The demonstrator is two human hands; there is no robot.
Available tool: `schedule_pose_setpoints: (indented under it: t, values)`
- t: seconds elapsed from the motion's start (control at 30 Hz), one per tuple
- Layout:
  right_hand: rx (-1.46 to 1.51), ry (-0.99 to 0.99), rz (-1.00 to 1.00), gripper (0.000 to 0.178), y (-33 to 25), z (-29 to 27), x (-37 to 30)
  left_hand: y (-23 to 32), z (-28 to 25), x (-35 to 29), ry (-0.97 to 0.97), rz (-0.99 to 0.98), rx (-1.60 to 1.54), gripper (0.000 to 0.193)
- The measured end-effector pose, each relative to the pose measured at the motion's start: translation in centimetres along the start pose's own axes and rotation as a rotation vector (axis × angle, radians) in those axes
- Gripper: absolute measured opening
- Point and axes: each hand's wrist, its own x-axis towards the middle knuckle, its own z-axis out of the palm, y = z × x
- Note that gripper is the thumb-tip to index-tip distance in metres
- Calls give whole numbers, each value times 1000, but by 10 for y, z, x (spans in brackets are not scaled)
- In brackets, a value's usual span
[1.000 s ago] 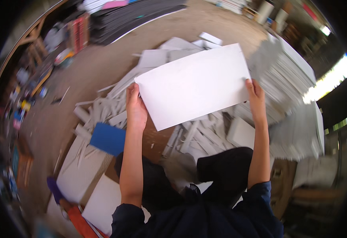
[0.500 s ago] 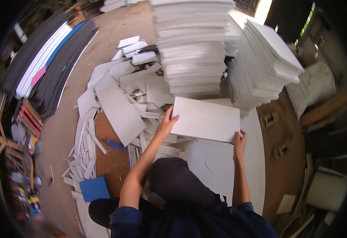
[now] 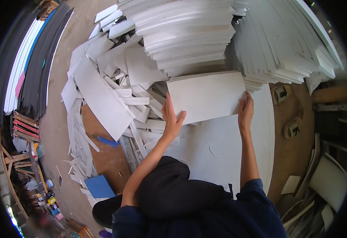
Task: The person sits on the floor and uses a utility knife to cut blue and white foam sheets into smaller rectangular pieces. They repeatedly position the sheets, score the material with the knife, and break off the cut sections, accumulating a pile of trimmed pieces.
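While between left hand (image 3: 172,121) and right hand (image 3: 245,114), the white board (image 3: 207,97) in their grasp at opposite edges.

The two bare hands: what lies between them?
In the head view, a flat white rectangular board lies between the left hand and the right hand.

Left head-worn fisheye camera, looking steeply down and forward at close range from above the wearer's knees (image 3: 161,190); the white panel (image 3: 209,95) lies near mid-view, and the large white sheet's (image 3: 205,162) right edge bows outward.
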Motion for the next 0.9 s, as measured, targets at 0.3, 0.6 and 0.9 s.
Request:
schedule_pose_setpoints:
  t: [0.3, 0.6, 0.9]
  values:
    - [-179, 129, -150, 35, -30, -9, 3, -11, -35, 3, -30, -22, 13, 81]
    - [586, -749, -26, 21, -169, 40, -121, -57, -290, -127, -637, -485, 342, 49]
    - [748, -1049, 368, 45, -193, 221, -155, -111, -272, -215, 173, -347, 370, 52]
